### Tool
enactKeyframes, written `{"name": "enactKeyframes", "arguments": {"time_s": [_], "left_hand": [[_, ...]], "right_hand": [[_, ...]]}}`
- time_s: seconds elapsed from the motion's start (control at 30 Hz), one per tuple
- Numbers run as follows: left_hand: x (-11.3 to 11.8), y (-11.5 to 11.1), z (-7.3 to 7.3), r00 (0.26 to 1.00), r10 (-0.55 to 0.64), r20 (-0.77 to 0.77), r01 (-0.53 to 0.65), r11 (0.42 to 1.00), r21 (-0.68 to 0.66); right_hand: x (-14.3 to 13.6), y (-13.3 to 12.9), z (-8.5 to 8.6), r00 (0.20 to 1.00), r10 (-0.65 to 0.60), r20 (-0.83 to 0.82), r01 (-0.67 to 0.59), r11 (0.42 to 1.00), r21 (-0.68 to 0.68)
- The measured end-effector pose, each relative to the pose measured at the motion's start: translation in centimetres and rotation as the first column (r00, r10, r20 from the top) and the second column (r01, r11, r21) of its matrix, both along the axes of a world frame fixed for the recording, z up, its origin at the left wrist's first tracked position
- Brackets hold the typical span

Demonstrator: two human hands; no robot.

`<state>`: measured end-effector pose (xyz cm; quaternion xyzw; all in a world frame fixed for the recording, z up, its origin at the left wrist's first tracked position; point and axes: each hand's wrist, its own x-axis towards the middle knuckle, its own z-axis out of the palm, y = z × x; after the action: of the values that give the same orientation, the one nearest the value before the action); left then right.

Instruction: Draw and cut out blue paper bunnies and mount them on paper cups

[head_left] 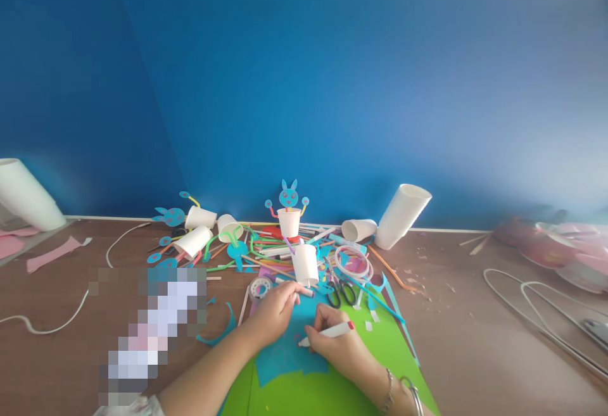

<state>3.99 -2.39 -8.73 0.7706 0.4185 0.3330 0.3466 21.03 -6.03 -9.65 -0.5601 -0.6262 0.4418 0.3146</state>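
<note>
Right hand grasps a white marker between thumb and fingers, in a writing grip. Position of marker: over the blue paper, which lies on a green sheet. Its long axis lies slantwise, closer to level than upright as viewed: the tip points between 8 and 9 o'clock, the red end between 2 and 3. Beside the tip is a small reddish mark (whether the tip touches the paper is too fine to tell).

Left hand is at 11 o'clock from the tip, its fingers stretched over the far edge of the paper, next to a second marker; whether it holds that marker cannot be told.

Surroundings, taken from the tip: a tape roll at 11 o'clock; a white paper cup at 12, with a blue rabbit figure in another cup farther off; black-handled scissors between 1 and 2, and well beyond them a leaning cup stack.
</note>
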Motion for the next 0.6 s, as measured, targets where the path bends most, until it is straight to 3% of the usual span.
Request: {"name": "enactKeyframes", "arguments": {"time_s": [0.33,0.47,0.6], "left_hand": [[0.0,0.0,0.0,1.0,0.001,-0.007,-0.001,1.0,-0.008],[0.0,0.0,0.1,1.0,-0.003,-0.006,0.003,1.0,-0.006],[-0.1,-0.1,0.1,1.0,0.009,-0.007,-0.009,1.0,-0.017]], "right_hand": [[-0.2,-0.1,0.4,0.999,-0.019,-0.026,0.018,1.0,-0.016],[-0.2,0.1,0.7,0.985,-0.035,-0.168,0.028,0.999,-0.045],[0.6,0.6,1.1,0.937,-0.185,-0.297,0.174,0.983,-0.064]]}}
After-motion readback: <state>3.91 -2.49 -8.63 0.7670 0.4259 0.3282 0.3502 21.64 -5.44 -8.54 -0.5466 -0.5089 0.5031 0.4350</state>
